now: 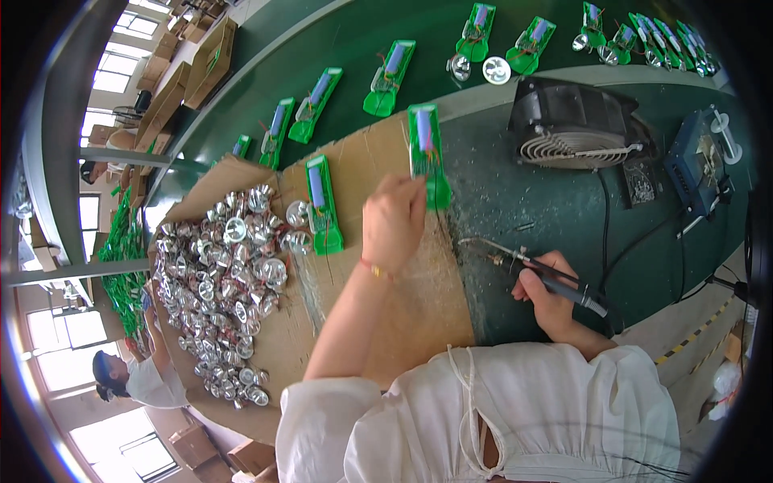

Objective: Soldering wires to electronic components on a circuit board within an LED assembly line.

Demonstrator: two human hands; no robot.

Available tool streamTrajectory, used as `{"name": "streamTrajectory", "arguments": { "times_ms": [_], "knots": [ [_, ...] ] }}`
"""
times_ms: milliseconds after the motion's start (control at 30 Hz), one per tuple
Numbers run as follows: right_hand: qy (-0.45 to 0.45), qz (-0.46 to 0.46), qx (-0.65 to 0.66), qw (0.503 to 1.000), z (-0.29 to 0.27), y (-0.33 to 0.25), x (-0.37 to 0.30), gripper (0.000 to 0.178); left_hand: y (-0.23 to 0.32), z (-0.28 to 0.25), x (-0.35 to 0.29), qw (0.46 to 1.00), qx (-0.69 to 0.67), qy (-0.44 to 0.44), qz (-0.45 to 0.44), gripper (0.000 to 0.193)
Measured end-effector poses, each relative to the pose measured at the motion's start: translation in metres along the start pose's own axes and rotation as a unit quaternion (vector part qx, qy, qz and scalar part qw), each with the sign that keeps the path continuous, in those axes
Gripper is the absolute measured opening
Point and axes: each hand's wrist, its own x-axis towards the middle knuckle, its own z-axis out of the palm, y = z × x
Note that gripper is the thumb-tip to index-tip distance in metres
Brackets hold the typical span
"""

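Note:
My left hand (392, 221) is closed in a pinch at the left edge of a green plastic lamp housing (439, 191). This housing holds a blue cylindrical battery (424, 129), with thin red and dark wires and a circuit board below it. What exactly the fingertips press is partly hidden. In my right hand (549, 294) is a soldering iron (564, 291) with a dark handle and a thin curved metal tube, its tip pointing left, apart from the housing. Another housing with a battery (316, 187) lies on the cardboard (386, 314), left of my left hand.
A heap of shiny reflector cups (233, 274) fills the left. Along the green conveyor belt (435, 68) stand several more housings. A black fan (572, 121) and a blue soldering station (694, 165) sit at the right, with cables trailing. Another person (149, 378) works at far left.

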Motion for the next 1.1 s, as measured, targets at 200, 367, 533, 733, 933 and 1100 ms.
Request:
{"name": "streamTrajectory", "arguments": {
  "times_ms": [200, 367, 533, 733, 933, 1100],
  "knots": [
    [-0.01, 0.03, 0.016, 0.999, 0.002, 0.005, -0.003, 0.014, -0.038, 0.042, 0.142, 0.999, 0.009, -0.044, 0.018, 0.026],
    [-0.001, 0.01, -0.022, 1.0, -0.005, 0.014, -0.001, 0.016, -0.064, 0.033, 0.179, 0.976, 0.089, 0.188, 0.069, 0.034],
    [0.001, 0.03, -0.015, 0.999, 0.003, 0.002, -0.003, 0.012, -0.123, 0.001, 0.151, 0.969, 0.151, -0.174, -0.093, 0.018],
    [0.024, -0.034, -0.059, 0.997, 0.001, 0.011, -0.002, 0.014, -0.071, -0.006, 0.062, 0.984, 0.175, 0.008, -0.033, 0.019],
    [0.029, -0.102, -0.084, 0.991, 0.003, 0.018, 0.004, 0.019, -0.003, -0.018, -0.105, 0.983, 0.04, 0.099, -0.152, 0.011],
    [0.027, -0.125, -0.075, 0.989, 0.007, 0.02, 0.004, 0.018, 0.015, -0.037, -0.168, 0.956, -0.061, 0.188, -0.218, 0.022]
  ]
}}
